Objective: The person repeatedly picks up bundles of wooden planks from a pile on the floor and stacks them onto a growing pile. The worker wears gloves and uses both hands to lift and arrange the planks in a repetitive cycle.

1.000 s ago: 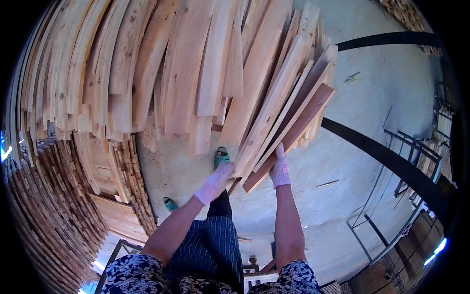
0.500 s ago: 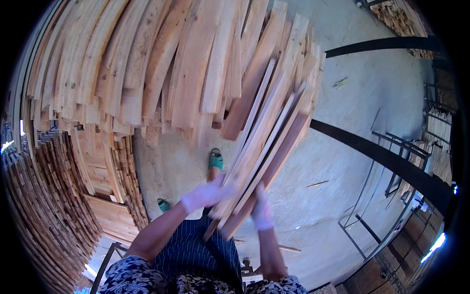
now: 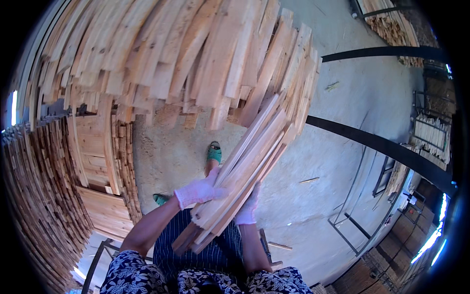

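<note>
A bundle of wooden planks (image 3: 247, 159) slants lengthwise, its near end over the striped apron (image 3: 166, 232) and its far end up rightward against the large plank stack (image 3: 161, 54). Beneath spreads a grey floor (image 3: 289, 206). The gloved left hand (image 3: 199, 191) and right hand (image 3: 248, 207) clamp the bundle from opposite sides, forearms reaching forward.

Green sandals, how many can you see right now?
2. One green sandal shows just above the gloved left hand in the picture; the second sandal peeks out to that hand's left, partly hidden. No others show, though some could be out of sight.
</note>
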A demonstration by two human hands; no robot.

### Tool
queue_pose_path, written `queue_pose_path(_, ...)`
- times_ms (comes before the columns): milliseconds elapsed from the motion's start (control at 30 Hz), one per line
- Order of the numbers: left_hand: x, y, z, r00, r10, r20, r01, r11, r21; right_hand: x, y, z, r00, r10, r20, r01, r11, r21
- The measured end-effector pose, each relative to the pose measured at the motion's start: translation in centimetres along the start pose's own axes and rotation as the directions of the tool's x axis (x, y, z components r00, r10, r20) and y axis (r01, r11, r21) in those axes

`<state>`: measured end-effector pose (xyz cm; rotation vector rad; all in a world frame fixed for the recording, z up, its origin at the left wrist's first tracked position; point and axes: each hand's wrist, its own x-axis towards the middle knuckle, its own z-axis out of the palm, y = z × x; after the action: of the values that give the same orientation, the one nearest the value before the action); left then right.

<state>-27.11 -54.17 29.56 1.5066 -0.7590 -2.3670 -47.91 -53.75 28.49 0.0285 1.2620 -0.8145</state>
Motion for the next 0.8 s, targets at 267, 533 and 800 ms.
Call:
queue_pose_path(267, -14.6, -14.7, -2.8, 0.990, 0.109, 0.089, -0.111, 0.993, 0.025, -14.8, 14.0, 1.8, 0.966, 0.233, 0.113, -0.221, 0.969, -0.105)
queue_pose_path(533, -33.0, -31.3, -0.3, 0.969, 0.075, -0.234, -0.095, 0.992, -0.079, -24.0, 27.6, 4.5, 0.877, 0.414, 0.244, -0.263, 0.838, -0.479)
queue_pose_path(800, -44.8, -42.1, 0.4, 0.664, 0.277, -0.695, -0.572, 0.787, -0.233, -27.9, 36.9, 14.1, 0.794, 0.499, 0.348, 0.062, 0.502, -0.863)
